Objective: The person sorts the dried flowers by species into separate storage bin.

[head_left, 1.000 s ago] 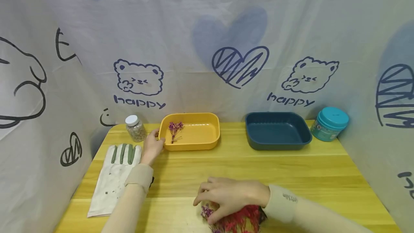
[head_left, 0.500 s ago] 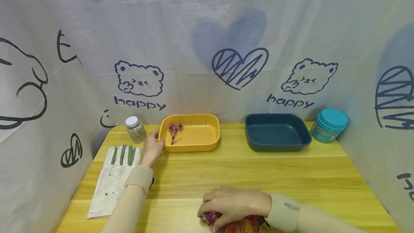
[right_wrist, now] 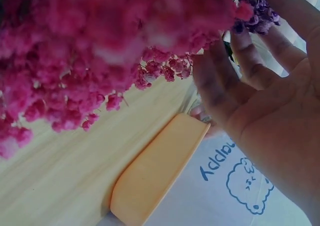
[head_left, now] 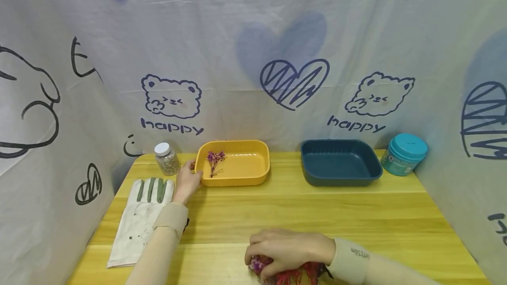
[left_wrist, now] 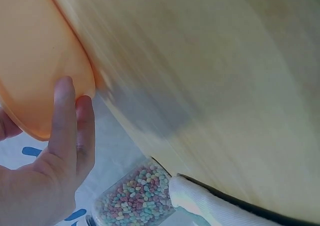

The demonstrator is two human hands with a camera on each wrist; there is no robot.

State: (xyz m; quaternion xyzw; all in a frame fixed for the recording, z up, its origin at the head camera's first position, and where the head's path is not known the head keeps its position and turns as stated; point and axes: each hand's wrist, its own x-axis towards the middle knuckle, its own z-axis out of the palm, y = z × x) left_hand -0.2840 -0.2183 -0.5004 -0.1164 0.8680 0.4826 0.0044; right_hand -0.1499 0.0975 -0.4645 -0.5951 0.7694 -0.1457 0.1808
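Observation:
At the left end of the yellow tray (head_left: 233, 182), my left hand (head_left: 188, 183) grips the wall, its fingers (left_wrist: 64, 103) lying against the outside. A sprig of purple dried flowers (head_left: 215, 158) lies inside that tray. Low in the head view, my right hand (head_left: 283, 250) curls over a bunch of dried flowers. Its fingers and thumb are around purple dried flowers (right_wrist: 257, 17) at the bunch's left side. Red-pink dried flowers (right_wrist: 100, 51) fill much of the right wrist view; in the head view they are partly hidden beneath the hand and cut off by the frame.
A dark blue tray (head_left: 342, 181) stands at the back right, beside a turquoise-lidded tub (head_left: 405, 155). Back left is a white-capped jar (head_left: 168, 162) of small coloured pebbles. White-and-green gloves (head_left: 136, 228) lie left of my left arm. A printed curtain (head_left: 237, 56) encloses the table.
My right hand has moved slightly down and right, and its fingers have drawn in around the purple flowers. The left hand has stayed on the yellow tray.

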